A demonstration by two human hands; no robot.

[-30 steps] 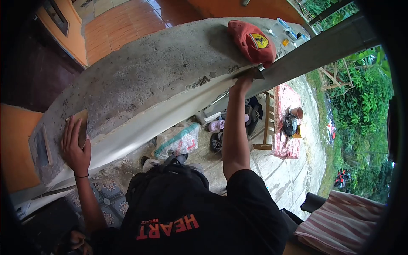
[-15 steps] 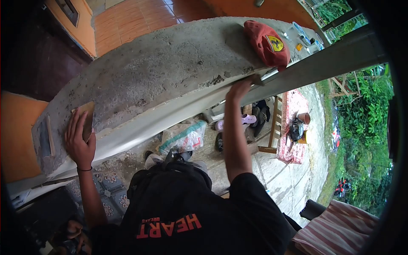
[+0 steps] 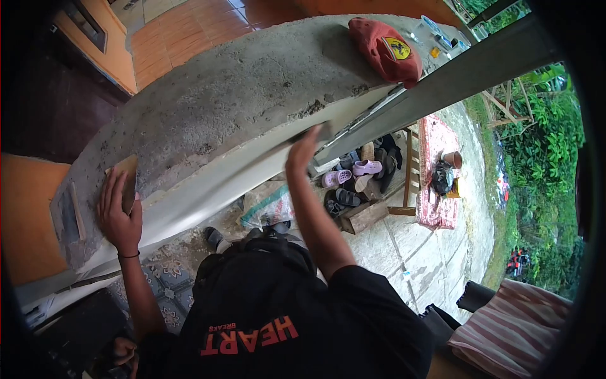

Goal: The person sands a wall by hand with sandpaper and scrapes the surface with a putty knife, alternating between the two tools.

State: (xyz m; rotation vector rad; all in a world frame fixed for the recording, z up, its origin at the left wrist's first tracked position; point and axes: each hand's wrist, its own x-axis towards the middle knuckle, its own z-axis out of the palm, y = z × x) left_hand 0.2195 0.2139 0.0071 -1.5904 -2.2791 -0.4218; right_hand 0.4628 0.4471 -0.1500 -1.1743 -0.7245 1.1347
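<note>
My left hand [image 3: 121,211] lies on the left end of the rough concrete ledge [image 3: 208,101], its long fingers over a stiff brown sheet [image 3: 129,172] that looks like sandpaper. The thumb rests along the sheet's lower edge, gripping it. My right hand [image 3: 303,155], somewhat smeared by motion, presses at the white side face [image 3: 252,167] just below the ledge's edge. A small dark flat piece [image 3: 324,131], perhaps sandpaper too, shows at its fingertips. The underside of this piece is hidden.
A red cap [image 3: 385,54] sits on the ledge near a grey post [image 3: 454,88]. Below are a white sack [image 3: 268,205], lilac clogs [image 3: 366,167], other footwear and a wooden frame [image 3: 410,170]. A pot [image 3: 452,159] stands on a patterned red cloth [image 3: 435,208].
My right hand has slid left along the white side face, away from the post, with the dark piece. My left hand stays on the brown sheet. The view has shifted slightly.
</note>
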